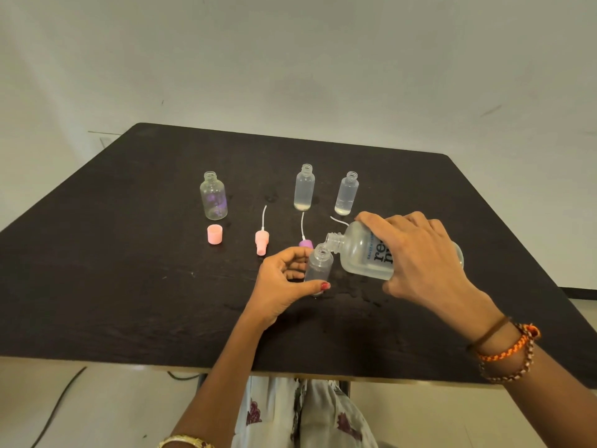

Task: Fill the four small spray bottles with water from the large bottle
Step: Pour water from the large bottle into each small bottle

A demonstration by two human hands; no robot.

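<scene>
A big dark table (129,286) held all the things. The large bottle (365,253) was the biggest one. It was tipped on its side above the table, near the right. Its open mouth pointed left and sat right over the mouth of a small bottle. A little water lay in its low side. The right hand (420,257) was wrapped over the top of the large bottle and held it tight.

The left hand (284,282) was just to the left of it. Its thumb and fingers curled round the small spray bottle (318,266), which stood up straight on the table. The two hands were close but did not touch.

Farther away stood three more open small bottles. The round bottle (213,197) with purple marks was on the left. The tall bottle (304,189) stood in the middle, and the short bottle (346,194) stood on the right. These two each had a bit of water at the bottom.

Closer lay a pink cap (214,234), a pink sprayer (261,242) with a white tube, and a purple sprayer (305,243).
</scene>
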